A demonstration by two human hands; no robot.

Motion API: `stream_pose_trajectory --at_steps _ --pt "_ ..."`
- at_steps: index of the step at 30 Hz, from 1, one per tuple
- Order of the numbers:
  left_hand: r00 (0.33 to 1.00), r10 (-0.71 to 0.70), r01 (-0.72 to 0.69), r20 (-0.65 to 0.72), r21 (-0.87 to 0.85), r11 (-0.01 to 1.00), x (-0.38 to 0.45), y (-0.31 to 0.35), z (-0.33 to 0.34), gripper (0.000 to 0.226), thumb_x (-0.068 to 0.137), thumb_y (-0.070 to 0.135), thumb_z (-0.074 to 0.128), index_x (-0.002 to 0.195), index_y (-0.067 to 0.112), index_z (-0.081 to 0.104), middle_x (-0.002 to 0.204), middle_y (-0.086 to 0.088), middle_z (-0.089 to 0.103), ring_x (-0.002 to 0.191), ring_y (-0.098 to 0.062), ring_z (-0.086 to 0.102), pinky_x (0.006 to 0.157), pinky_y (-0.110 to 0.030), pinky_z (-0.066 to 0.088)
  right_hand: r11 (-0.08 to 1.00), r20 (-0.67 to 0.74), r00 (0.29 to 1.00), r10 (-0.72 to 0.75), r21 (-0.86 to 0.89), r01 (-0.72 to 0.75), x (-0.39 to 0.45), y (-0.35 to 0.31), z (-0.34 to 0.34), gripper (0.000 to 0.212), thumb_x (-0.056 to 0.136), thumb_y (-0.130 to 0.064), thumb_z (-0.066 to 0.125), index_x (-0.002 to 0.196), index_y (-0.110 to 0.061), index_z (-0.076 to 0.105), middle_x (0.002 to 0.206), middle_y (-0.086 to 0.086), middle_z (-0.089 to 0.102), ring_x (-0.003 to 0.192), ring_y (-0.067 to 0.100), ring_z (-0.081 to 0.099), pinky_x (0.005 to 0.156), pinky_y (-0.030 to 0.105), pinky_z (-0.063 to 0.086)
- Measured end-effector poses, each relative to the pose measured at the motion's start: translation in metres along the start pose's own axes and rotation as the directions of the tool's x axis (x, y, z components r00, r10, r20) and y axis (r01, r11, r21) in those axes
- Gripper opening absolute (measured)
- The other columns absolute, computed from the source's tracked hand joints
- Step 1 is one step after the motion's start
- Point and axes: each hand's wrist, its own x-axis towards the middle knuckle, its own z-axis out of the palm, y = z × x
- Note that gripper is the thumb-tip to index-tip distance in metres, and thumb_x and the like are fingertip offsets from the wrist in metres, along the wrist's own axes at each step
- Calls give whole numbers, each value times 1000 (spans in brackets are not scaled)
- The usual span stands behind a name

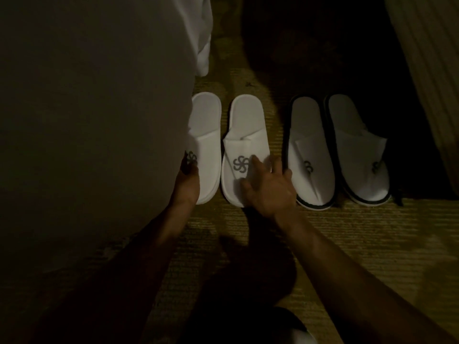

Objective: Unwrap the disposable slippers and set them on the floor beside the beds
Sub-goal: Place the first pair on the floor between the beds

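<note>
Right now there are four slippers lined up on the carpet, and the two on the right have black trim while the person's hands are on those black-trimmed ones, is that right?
Not quite. The head view shows four slippers on the carpet, and the right pair has black trim, but the hands are on the plain white pair: the left hand at the leftmost slipper, the right hand on the second slipper.
</note>
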Motion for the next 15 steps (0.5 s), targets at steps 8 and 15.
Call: stream_pose_trajectory --at_steps 8,15 --pt "1000 -4 4 -5 -68 998 0 2 0 47 100 20 49 143 5 44 147 -14 47 135 -29 44 116 -42 30 999 18 999 35 -27 -35 2 -6 1 80 83 -67 47 149 -31 18 158 13 8 134 46 20 110 47 25" --pt "999 49 -49 3 -11 999 -2 2 -1 44 100 19 49 140 1 47 143 -17 51 132 -31 46 114 -42 32 999 12 998 54 -3 -54 5 -7 5 79 83 -62 52 148 -30 19 158 13 6 133 47 19 108 47 27"
